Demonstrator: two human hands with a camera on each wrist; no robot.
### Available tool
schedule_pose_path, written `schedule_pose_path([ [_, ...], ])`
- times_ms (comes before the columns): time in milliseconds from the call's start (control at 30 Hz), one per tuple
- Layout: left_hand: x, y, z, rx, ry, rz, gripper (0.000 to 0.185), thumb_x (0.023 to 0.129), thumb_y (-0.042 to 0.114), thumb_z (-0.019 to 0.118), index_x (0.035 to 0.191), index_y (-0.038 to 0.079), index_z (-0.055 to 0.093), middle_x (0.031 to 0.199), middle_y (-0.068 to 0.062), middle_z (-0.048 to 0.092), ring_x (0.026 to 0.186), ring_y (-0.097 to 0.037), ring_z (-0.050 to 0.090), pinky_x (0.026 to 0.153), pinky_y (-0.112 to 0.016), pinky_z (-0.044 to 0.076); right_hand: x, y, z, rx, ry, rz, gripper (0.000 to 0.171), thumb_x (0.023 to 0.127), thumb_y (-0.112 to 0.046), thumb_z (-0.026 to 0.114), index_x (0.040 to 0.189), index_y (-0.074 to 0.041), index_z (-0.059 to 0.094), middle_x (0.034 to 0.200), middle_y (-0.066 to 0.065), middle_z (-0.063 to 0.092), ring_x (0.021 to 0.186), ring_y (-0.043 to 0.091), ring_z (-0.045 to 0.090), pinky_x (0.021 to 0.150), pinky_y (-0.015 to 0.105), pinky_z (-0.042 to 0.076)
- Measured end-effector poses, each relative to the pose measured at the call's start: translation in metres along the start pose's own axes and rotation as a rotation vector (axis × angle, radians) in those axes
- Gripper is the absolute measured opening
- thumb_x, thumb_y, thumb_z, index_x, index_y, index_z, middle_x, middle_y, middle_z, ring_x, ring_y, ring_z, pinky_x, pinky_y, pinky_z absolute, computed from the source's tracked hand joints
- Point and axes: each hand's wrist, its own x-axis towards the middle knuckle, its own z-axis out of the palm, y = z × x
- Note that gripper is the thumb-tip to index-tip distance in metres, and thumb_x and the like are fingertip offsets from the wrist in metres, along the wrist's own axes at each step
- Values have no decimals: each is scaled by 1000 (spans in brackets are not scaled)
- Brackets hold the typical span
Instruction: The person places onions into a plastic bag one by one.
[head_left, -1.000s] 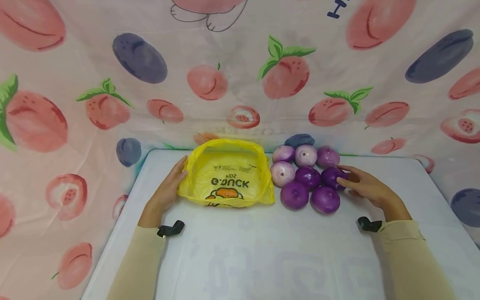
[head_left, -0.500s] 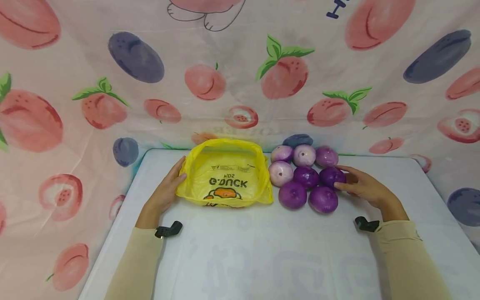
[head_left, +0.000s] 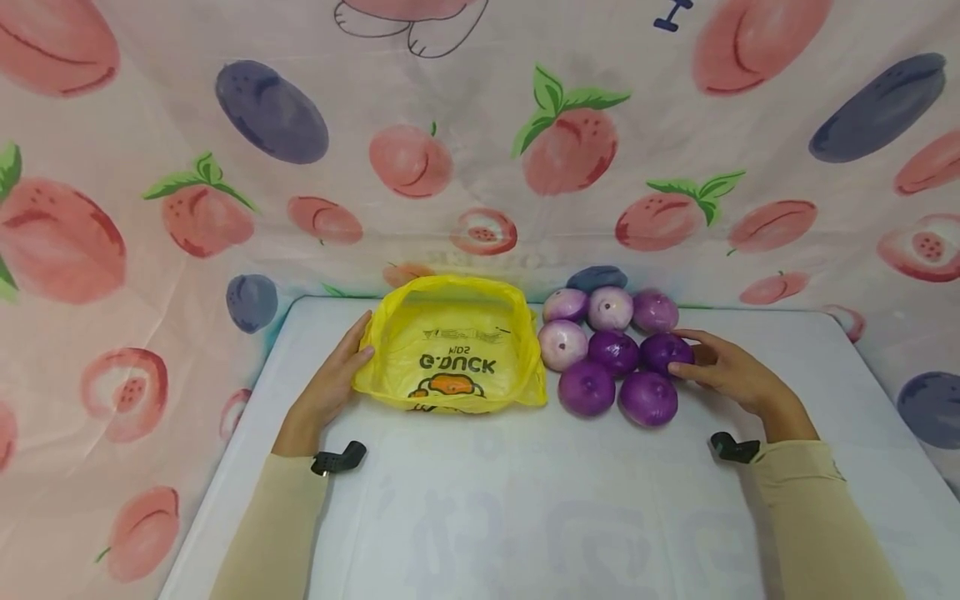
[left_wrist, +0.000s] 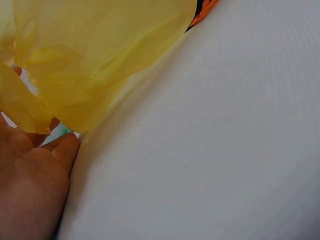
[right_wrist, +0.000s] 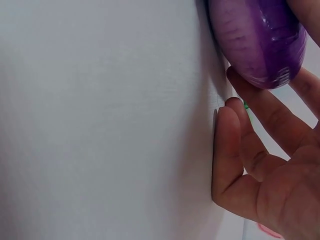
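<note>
A yellow plastic bag (head_left: 450,350) with a duck print stands open at the back of the white table (head_left: 525,500). My left hand (head_left: 330,387) rests against its left side with straight fingers. In the left wrist view the bag's film (left_wrist: 100,50) drapes over my fingertips above my palm (left_wrist: 30,185). Several purple onions (head_left: 611,350) lie in a cluster right of the bag, the back ones paler. My right hand (head_left: 731,375) grips the rightmost dark purple onion (head_left: 663,350), thumb in front and forefinger behind. The right wrist view shows this onion (right_wrist: 260,40) on the table above my fingers (right_wrist: 240,150).
A cloth printed with peaches and plums (head_left: 480,167) hangs behind the table and along both sides. Black wrist mounts (head_left: 341,458) sit on both sleeves. Bare white tabletop stretches in front of the bag and onions.
</note>
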Motion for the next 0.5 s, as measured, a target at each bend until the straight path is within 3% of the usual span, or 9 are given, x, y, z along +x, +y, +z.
schedule_pose_path([
  [167, -1, 1, 2, -23, -7, 3, 65, 109, 30, 49, 164, 36, 16, 173, 7, 5, 160, -19, 2, 129, -49, 5, 0, -2, 2, -2, 19, 3, 76, 97, -44, 69, 157, -12, 37, 134, 25, 62, 106, 24, 62, 83, 32, 54],
  [333, 0, 1, 2, -11, 1, -2, 65, 108, 34, 51, 164, 37, 17, 173, 8, 7, 160, -19, 3, 129, -48, 5, -4, -3, 3, 19, 53, 27, 77, 96, -46, 69, 158, -14, 36, 139, 28, 57, 114, 36, 62, 84, 39, 56],
  [500, 1, -1, 1, -1, 15, -17, 66, 107, 35, 52, 164, 38, 18, 173, 9, 7, 160, -18, 2, 129, -48, 4, -7, -4, 3, 69, 87, 47, 80, 95, -46, 70, 159, -15, 34, 142, 29, 54, 109, 35, 64, 82, 35, 57],
])
